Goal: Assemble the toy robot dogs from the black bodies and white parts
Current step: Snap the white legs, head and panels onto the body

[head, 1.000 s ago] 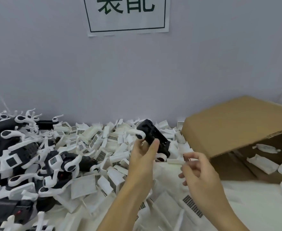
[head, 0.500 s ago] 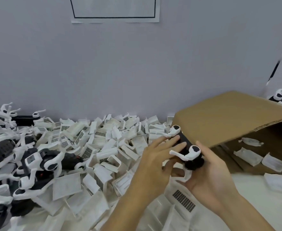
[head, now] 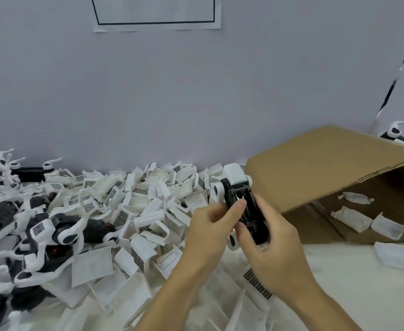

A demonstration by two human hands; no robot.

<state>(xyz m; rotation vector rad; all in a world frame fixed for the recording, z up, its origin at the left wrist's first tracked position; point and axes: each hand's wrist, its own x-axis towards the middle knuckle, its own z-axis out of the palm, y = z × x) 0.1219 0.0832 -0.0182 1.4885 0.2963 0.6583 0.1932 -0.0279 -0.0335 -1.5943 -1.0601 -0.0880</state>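
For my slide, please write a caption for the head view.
Both hands, left hand and right hand, hold a black toy dog body above a pile of white parts.

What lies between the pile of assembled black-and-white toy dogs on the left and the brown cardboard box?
In the head view, a heap of loose white plastic parts lies between the toy dogs and the box.

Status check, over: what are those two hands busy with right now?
Left hand and right hand both grip one black toy dog body, underside up, white head fitted. White parts pile beneath. Nothing blocking.
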